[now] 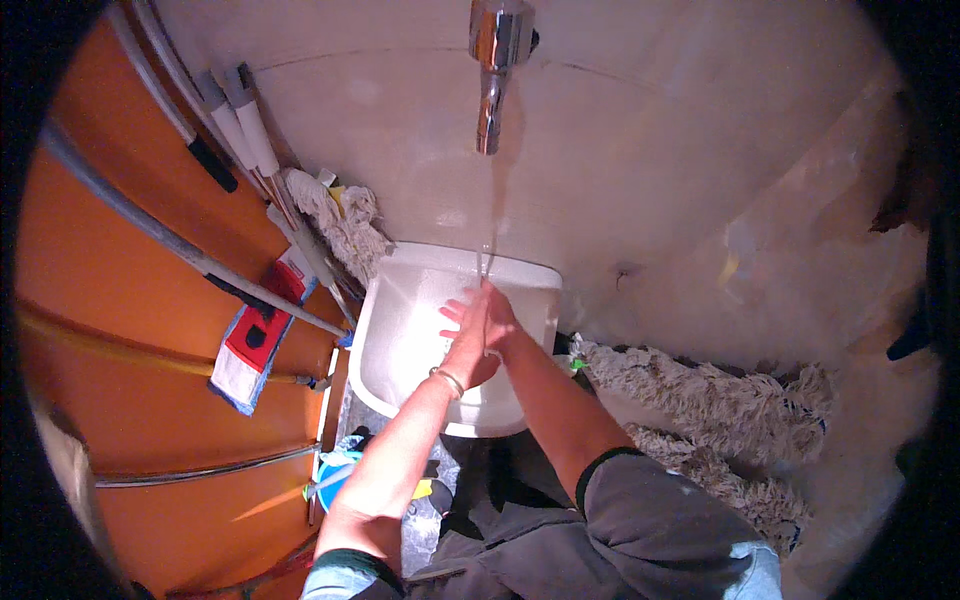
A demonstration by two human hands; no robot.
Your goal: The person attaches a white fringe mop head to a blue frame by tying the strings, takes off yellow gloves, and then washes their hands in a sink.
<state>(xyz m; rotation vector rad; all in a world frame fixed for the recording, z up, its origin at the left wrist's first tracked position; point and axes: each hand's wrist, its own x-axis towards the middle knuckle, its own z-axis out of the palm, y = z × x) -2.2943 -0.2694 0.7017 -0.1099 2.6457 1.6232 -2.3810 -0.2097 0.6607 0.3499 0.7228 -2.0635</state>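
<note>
My left hand (468, 350) and my right hand (503, 328) press against each other over a white sink (374, 384). A thin stream of water (486, 215) runs down from a chrome faucet (488, 110) on the wall onto them. The hands overlap, and several stretched fingers stick out apart on the left side; which hand they belong to is hard to make out. No object shows in either hand. Around my left wrist is a pale bracelet (449, 382). The bottom of the sink is partly hidden by my hands and forearms.
Along the orange wall (150, 300) at left stand several long handles, a red and white flat mop (262, 335) and a string mop head (348, 232). A blue bucket (335, 485) is below the sink's left side. Shaggy mop heads (710, 400) hang at right.
</note>
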